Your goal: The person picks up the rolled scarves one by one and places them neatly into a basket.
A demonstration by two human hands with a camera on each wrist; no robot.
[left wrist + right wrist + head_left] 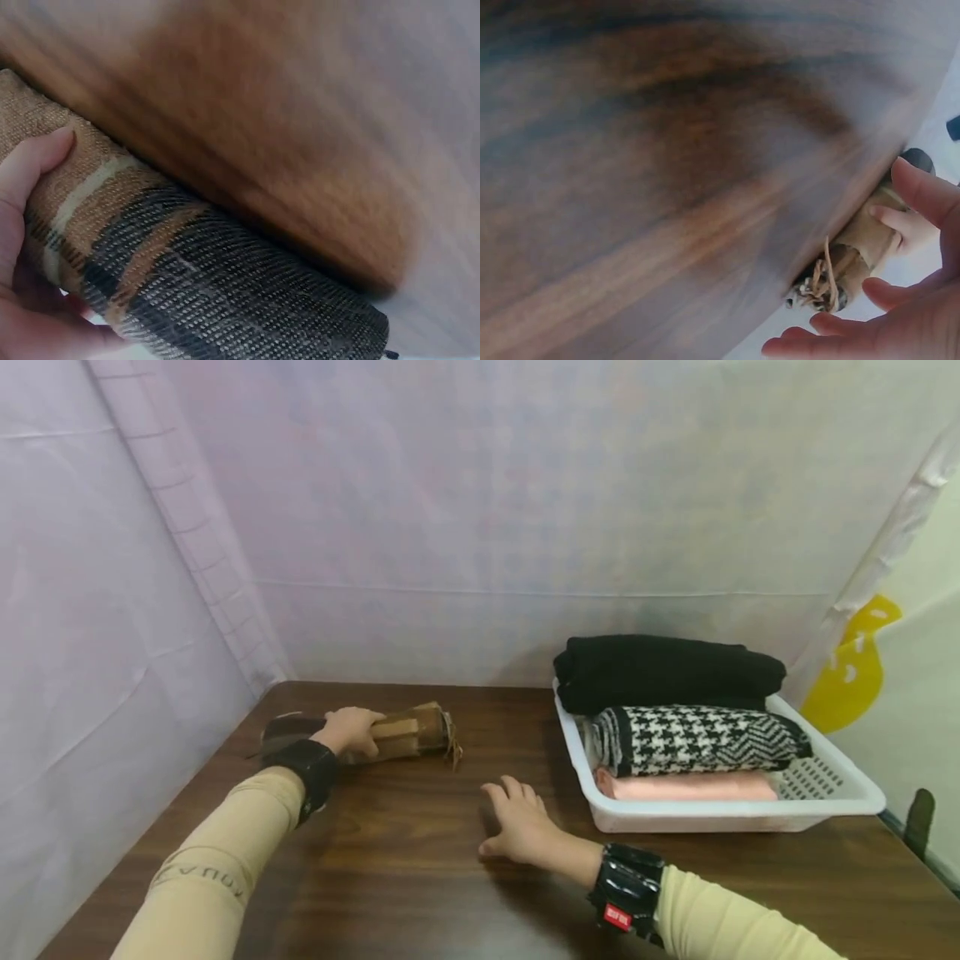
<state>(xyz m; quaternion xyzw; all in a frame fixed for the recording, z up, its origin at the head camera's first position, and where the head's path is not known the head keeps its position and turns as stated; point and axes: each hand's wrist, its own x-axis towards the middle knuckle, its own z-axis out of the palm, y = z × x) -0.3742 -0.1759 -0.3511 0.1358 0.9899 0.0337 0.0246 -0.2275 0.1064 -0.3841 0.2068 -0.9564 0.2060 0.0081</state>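
My left hand (350,729) grips the middle of a rolled scarf (408,732) at the far left of the table. In the left wrist view the rolled scarf (247,285) has tan, cream and dark woven bands, and the thumb of the left hand (30,180) lies across its tan part. Loose fringe hangs from its right end. My right hand (525,827) is held over the middle of the table with fingers spread, holding nothing. Seen from the right wrist, the scarf (862,232) lies beyond the spread fingers of the right hand (907,322).
At the right stands a white plastic basket (697,814). It holds a black rolled cloth (667,672), a black-and-white houndstooth roll (697,739) and a pink roll (690,787). Pale sheeting (480,527) hangs behind the brown wooden table (390,860).
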